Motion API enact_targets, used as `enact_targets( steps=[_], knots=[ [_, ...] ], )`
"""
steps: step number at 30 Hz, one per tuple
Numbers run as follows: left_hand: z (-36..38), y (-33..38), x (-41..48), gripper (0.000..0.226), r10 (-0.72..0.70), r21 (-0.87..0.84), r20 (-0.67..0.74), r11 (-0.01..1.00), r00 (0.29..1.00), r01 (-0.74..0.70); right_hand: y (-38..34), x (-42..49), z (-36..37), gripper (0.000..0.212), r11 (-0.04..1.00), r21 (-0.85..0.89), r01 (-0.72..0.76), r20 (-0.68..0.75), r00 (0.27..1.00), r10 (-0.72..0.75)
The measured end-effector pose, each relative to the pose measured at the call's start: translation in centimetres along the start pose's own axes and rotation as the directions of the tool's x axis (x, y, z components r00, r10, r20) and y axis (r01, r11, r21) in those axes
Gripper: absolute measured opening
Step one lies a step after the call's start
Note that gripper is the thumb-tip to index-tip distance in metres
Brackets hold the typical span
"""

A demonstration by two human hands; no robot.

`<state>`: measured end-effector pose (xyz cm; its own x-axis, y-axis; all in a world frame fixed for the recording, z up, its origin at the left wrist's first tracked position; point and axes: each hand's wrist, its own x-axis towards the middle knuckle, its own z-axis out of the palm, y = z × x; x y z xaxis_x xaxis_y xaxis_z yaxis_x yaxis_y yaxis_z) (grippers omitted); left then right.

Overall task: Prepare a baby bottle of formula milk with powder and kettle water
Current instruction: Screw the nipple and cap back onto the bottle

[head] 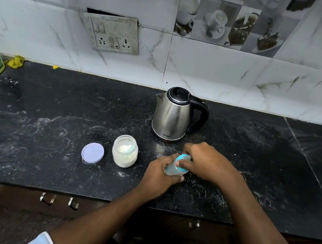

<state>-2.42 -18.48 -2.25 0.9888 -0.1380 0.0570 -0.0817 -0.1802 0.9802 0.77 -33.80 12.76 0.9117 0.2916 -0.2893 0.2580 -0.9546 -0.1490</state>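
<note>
Two hands meet on the baby bottle [173, 168], held tilted just above the black desk [49, 124] in front of the steel kettle [172, 115]. The left hand [156, 176] wraps its clear body and the right hand [206, 162] pinches its blue collar. To the left stands the open powder jar [125, 151], its lilac lid [92, 152] lying beside it.

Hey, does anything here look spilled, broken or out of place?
Yes: white powder is smeared across the black countertop around the open powder jar, and the wall socket plate sits crooked with a dark gap above it.
</note>
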Motion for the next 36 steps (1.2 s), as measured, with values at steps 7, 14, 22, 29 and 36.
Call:
enact_targets(
  steps=[7, 14, 22, 29, 36],
  knots=[
    [0.1, 1.0, -0.1, 0.056, -0.012, -0.011, -0.019, 1.0, 1.0, 0.012, 0.9, -0.5, -0.3, 0.059, 0.982, 0.123, 0.142, 0.081, 0.985, -0.153],
    [0.5, 1.2, 0.2, 0.058, -0.027, -0.116, 0.016, 0.993, 1.0, 0.029, 0.7, -0.3, -0.3, 0.032, 0.996, 0.049, 0.071, -0.043, 0.997, -0.069],
    [0.1, 1.7, 0.4, 0.059, -0.033, -0.07, 0.035, 0.997, 0.999, 0.036, 1.5, -0.5, -0.9, 0.062, 0.977, 0.073, 0.2, 0.004, 0.98, -0.201],
    [0.2, 1.4, 0.2, 0.053, -0.034, 0.058, 0.007, 0.998, 0.999, 0.033, 0.7, -0.3, -1.0, 0.033, 0.984, -0.001, 0.18, 0.029, 0.983, -0.18],
    [0.6, 0.8, -0.3, 0.052, -0.05, 0.079, -0.034, 0.996, 0.998, 0.052, 0.1, 0.1, 0.6, 0.025, 0.993, -0.06, 0.1, -0.008, 0.995, -0.101]
  ],
)
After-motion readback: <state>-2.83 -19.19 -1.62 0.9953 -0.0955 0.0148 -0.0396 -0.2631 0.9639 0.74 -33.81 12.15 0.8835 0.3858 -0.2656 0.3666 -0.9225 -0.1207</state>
